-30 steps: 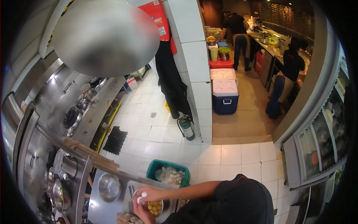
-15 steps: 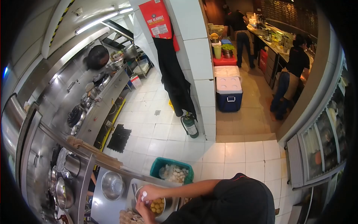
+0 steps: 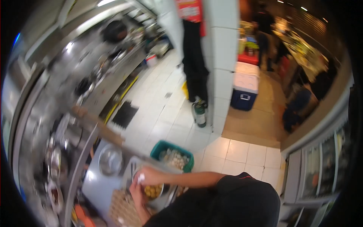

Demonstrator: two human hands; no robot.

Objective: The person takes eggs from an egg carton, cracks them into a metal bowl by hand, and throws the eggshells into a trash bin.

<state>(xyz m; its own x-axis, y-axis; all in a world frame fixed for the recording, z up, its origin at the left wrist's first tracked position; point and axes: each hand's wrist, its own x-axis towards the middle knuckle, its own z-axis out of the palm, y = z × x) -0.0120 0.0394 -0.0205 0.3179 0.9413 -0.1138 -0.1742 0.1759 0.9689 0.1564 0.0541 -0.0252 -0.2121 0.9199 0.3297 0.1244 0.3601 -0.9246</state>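
Observation:
My right hand (image 3: pixel 151 176) reaches in from the right, its fingers closed around a small white egg (image 3: pixel 141 178). From below, my left hand (image 3: pixel 137 192) meets it, its fingertips closed on the same egg. Blur hides whether the shell is whole or split. Just right of my left hand, partly under my right wrist, a metal bowl (image 3: pixel 163 190) holds several round yellow yolks (image 3: pixel 152 191). It stands in a shallow metal tray (image 3: pixel 129 167). Cardboard egg trays (image 3: pixel 123 206) lie to the lower left.
A steel bowl (image 3: pixel 110 160) sits on the counter (image 3: pixel 92 186) to the left. Beyond the counter, a teal bin (image 3: pixel 160 148) contains white shells. A fire extinguisher (image 3: pixel 199 113) stands by the pillar. Two people work in the back room near a blue cooler (image 3: pixel 243 99).
My view has swung, shifting the background rightward and blurring it. Both hands remain together at the egg, above the bowl's left side. More of the egg trays shows.

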